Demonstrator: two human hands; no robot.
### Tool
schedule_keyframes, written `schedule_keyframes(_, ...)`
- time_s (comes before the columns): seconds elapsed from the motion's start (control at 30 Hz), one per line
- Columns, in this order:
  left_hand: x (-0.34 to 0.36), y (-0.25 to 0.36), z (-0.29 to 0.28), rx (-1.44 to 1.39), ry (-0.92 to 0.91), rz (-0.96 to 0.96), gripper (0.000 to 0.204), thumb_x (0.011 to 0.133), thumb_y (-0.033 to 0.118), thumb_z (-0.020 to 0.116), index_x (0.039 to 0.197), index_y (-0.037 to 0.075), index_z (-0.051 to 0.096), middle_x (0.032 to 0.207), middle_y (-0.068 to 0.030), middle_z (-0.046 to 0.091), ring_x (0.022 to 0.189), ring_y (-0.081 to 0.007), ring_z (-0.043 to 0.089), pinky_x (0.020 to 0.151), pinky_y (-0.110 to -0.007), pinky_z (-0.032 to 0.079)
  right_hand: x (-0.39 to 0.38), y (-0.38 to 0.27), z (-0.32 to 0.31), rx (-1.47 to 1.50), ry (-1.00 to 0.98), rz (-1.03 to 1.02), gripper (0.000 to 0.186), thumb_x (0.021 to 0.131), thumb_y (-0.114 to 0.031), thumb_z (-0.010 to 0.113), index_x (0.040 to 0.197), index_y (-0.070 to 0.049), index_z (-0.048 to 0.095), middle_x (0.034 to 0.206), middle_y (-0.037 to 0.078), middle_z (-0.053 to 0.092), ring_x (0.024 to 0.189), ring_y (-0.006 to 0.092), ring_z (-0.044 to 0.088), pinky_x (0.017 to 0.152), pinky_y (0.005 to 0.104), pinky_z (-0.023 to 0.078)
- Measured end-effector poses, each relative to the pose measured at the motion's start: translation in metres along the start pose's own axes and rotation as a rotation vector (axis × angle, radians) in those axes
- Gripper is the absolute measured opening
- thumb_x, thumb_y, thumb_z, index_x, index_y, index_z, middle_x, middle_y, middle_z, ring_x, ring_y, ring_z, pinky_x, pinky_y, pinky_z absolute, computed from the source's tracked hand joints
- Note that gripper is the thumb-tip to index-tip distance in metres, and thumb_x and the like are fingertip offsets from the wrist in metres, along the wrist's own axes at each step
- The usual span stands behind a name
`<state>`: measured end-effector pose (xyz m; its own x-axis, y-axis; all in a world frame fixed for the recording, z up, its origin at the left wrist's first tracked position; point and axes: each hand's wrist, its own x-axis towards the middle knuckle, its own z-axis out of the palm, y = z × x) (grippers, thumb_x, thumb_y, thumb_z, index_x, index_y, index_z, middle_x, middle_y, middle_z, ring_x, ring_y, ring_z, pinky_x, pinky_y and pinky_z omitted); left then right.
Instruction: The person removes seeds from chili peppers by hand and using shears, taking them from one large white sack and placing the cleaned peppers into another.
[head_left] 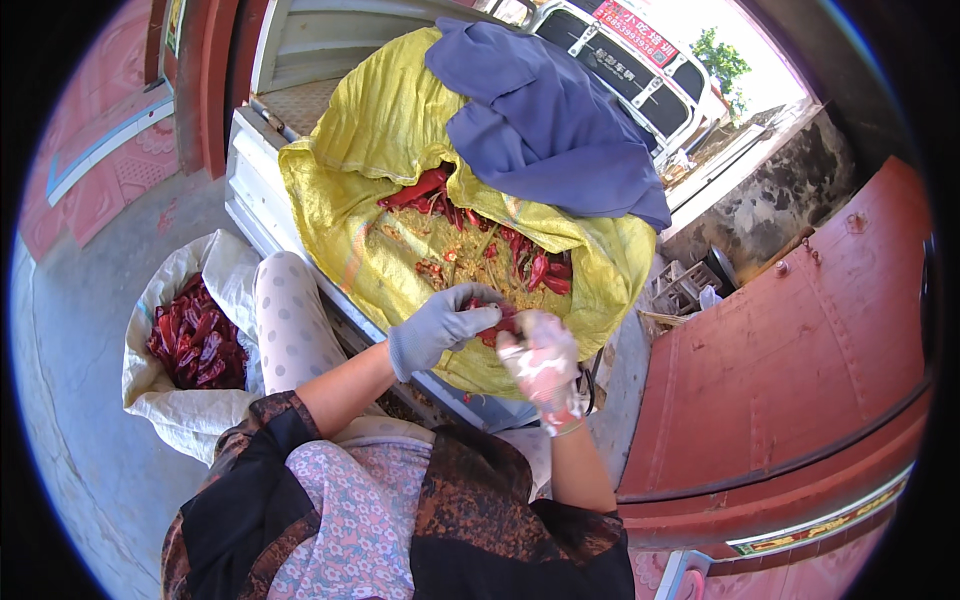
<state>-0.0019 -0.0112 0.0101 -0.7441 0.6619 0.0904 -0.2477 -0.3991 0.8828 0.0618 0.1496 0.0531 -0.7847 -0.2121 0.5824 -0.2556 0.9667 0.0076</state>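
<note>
My left hand, in a grey glove, is closed on a dried red chili pepper. Close beside it on the right is my right hand, in a white and pink patterned glove, its fingers bent in toward the pepper. That hand is slightly blurred, and what lies between its fingertips does not show. Both hands are over the near edge of an opened yellow woven sack. Inside the sack are more red chili peppers and a layer of yellowish seeds and stem bits.
A white woven sack of dark red peppers stands on the floor at left, against my leg. Dark blue cloth covers the yellow sack's far side. The sack lies on a vehicle's cargo bed. A red metal door stands at right.
</note>
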Motion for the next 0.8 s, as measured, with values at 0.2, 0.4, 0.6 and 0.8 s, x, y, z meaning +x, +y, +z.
schedule_keyframes(0.2, -0.001, -0.013, -0.004, -0.013, 0.060, 0.001, 0.023, 0.093, 0.032, 0.052, 0.091, 0.009, 0.057, 0.076, 0.0039, 0.057, 0.059, -0.0029, 0.048, 0.056, -0.018, 0.041, -0.004, -0.039, 0.007, 0.280, -0.053, 0.191, 0.016, 0.072, -0.016, 0.070, 0.072, -0.005, 0.058, 0.068, 0.010, 0.061, 0.062, 0.0273, 0.059, 0.057, 0.0380, 0.047)
schedule_keyframes(0.4, -0.002, -0.017, -0.005, -0.169, -0.064, -0.018, 0.024, 0.093, 0.032, 0.052, 0.089, 0.009, 0.057, 0.078, 0.0028, 0.055, 0.064, -0.0042, 0.050, 0.059, -0.021, 0.046, -0.002, 0.001, 0.013, 1.028, -0.083, 0.603, 0.019, 0.084, -0.006, 0.064, 0.101, 0.002, 0.061, 0.097, 0.007, 0.064, 0.084, 0.0114, 0.058, 0.070, 0.0248, 0.047)
schedule_keyframes(0.6, 0.003, -0.031, -0.003, -0.392, -0.204, 0.033, 0.017, 0.089, 0.022, 0.060, 0.097, 0.007, 0.059, 0.080, 0.0017, 0.058, 0.070, -0.0050, 0.055, 0.062, -0.021, 0.046, 0.012, -0.012, 0.016, 1.313, -0.255, 0.397, 0.029, 0.087, 0.001, 0.056, 0.115, 0.004, 0.056, 0.109, 0.010, 0.063, 0.097, 0.0151, 0.059, 0.084, 0.0256, 0.047)
schedule_keyframes(0.8, -0.009, -0.020, -0.006, -0.357, -0.161, -0.033, 0.017, 0.091, 0.021, 0.055, 0.095, 0.005, 0.058, 0.071, -0.0021, 0.058, 0.062, -0.0105, 0.054, 0.057, -0.023, 0.043, 0.017, -0.030, 0.011, 0.546, 0.153, 0.016, 0.014, 0.079, -0.002, 0.064, 0.092, -0.004, 0.070, 0.089, 0.010, 0.068, 0.080, 0.0214, 0.063, 0.072, 0.0301, 0.048)
